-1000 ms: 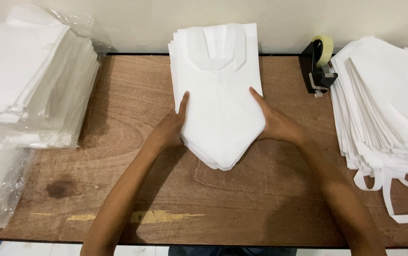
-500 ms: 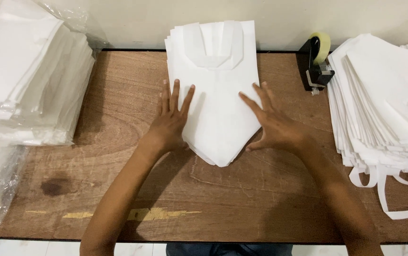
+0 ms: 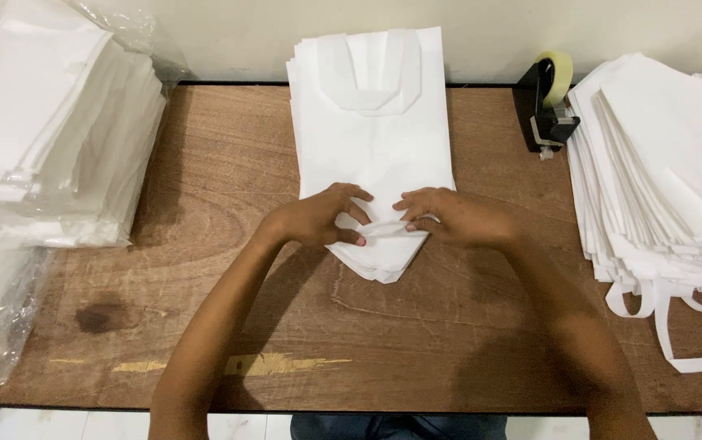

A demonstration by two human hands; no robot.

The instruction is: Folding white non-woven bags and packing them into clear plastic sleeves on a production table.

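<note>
Your wooden bench carries everything here, its brown top scuffed with a dark stain and a yellowish streak toward the near edge. At its left edge sits a tall stack of white bags wrapped in clear plastic, spilling past the bench's side. Along the right edge lies a fanned pile of white bags, with their looped handles hanging over the near right corner. In the middle, against the far edge, rests the stack of folded white bags you are working on, handles folded flat at the top and its lower corners turned in so the near end comes to a point. Your left hand and right hand meet at that pointed end, close beside each other, fingertips pinched on a small fold of the top bag's fabric between them. A black tape dispenser with a roll of pale tape stands at the far edge, between the middle stack and the right pile.
</note>
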